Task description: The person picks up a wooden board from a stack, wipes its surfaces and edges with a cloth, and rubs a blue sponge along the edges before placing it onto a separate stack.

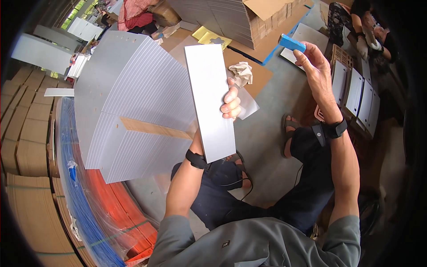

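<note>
While gripped along its right edge by the left hand (231,103), fingers curled over the front face, a flat grey panel (209,100) stands nearly upright above the lap: smooth, matte, thin, a long rectangle with crisp corners, long axis running from lower right near the wrist to upper left, top end leaning slightly away. Raised to the right and well apart, the right hand (315,66), pinched shut on a small blue block (292,43) with squared edges. Behind the panel's left, a tall fanned stack of identical grey sheets (129,98), crossed by a brown cardboard strip (153,129). Beyond, crumpled paper (241,72) on a cardboard sheet (262,46); at far left, corrugated boxes (24,133).
</note>
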Demonstrator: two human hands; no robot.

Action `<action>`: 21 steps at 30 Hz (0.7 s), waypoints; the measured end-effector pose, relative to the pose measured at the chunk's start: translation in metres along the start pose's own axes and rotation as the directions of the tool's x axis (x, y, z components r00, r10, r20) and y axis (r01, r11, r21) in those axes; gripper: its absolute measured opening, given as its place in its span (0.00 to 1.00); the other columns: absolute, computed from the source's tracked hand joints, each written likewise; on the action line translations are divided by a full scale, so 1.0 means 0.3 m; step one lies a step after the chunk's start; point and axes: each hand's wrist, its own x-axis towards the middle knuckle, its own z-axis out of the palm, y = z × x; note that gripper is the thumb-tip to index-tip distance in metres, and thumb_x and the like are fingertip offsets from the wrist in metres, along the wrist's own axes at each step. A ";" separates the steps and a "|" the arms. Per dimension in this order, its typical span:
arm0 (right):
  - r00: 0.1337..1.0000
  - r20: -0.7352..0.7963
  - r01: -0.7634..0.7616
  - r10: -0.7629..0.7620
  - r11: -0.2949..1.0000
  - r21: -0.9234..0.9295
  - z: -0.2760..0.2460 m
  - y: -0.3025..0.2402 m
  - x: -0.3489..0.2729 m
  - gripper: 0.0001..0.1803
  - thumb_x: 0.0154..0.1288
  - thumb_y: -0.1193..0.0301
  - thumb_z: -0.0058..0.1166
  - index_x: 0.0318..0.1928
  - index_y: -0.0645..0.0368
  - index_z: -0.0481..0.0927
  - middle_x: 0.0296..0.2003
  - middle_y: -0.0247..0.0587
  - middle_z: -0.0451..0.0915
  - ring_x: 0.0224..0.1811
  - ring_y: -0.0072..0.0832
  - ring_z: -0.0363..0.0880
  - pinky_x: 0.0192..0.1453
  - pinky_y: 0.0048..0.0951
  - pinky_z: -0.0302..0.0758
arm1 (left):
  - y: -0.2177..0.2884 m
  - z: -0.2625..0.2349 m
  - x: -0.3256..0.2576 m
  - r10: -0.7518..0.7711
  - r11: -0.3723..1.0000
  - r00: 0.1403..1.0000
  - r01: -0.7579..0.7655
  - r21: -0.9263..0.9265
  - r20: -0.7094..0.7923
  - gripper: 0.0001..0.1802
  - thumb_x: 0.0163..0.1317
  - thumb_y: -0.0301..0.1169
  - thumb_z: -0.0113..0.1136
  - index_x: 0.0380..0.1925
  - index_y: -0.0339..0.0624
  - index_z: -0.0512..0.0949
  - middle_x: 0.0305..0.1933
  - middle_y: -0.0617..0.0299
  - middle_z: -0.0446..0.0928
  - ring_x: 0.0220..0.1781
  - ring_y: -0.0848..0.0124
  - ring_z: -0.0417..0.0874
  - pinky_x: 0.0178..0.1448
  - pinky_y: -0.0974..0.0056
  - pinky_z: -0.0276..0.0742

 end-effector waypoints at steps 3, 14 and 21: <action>1.000 0.001 -0.012 0.011 1.000 0.025 0.010 -0.009 -0.002 0.18 0.71 0.62 0.65 0.54 0.60 0.81 0.39 0.28 0.82 0.42 0.16 0.78 0.50 0.22 0.77 | 0.005 -0.011 -0.001 0.000 1.000 0.999 0.000 0.011 0.053 0.22 0.80 0.42 0.45 0.61 0.35 0.70 0.32 0.61 0.69 0.26 0.76 0.66 0.32 0.70 0.66; 0.999 0.009 -0.034 0.034 0.999 -0.021 -0.003 0.005 -0.021 0.20 0.71 0.61 0.65 0.55 0.61 0.81 0.41 0.29 0.82 0.44 0.17 0.78 0.51 0.23 0.78 | -0.023 0.014 -0.011 -0.014 1.000 0.998 0.015 -0.010 0.067 0.22 0.80 0.42 0.45 0.58 0.35 0.70 0.33 0.58 0.70 0.26 0.74 0.67 0.30 0.69 0.66; 0.998 0.069 0.003 -0.009 0.997 0.079 -0.009 0.019 0.007 0.16 0.73 0.62 0.63 0.53 0.58 0.81 0.40 0.29 0.82 0.40 0.15 0.78 0.47 0.21 0.78 | 0.025 -0.030 0.016 -0.050 0.998 0.990 0.045 0.043 0.135 0.19 0.81 0.41 0.42 0.58 0.39 0.73 0.35 0.61 0.73 0.29 0.75 0.69 0.35 0.70 0.70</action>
